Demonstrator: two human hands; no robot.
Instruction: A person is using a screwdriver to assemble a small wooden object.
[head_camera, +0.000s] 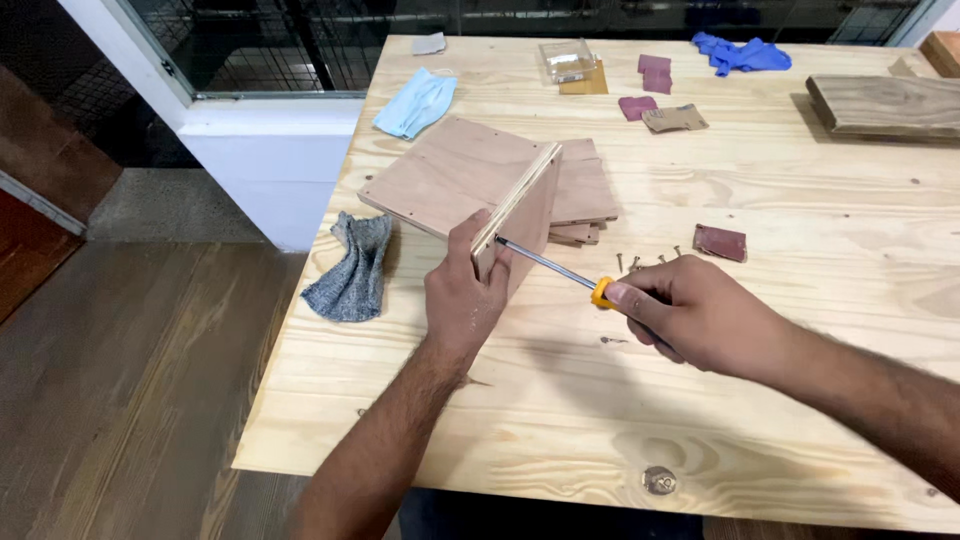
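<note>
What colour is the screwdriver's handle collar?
Orange on the screwdriver, seen in the head view beside the right hand.

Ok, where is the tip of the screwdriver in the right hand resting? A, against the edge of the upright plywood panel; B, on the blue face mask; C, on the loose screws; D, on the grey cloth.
A: the right hand holds the screwdriver with its tip at the edge of the upright plywood panel, which the left hand steadies.

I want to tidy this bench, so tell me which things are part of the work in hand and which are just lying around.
In use: screwdriver in the right hand; upright plywood panel steadied by the left hand; flat plywood panel; loose screws.

Lying about: grey cloth, face mask, blue gloves, sandpaper pieces, plank.
</note>
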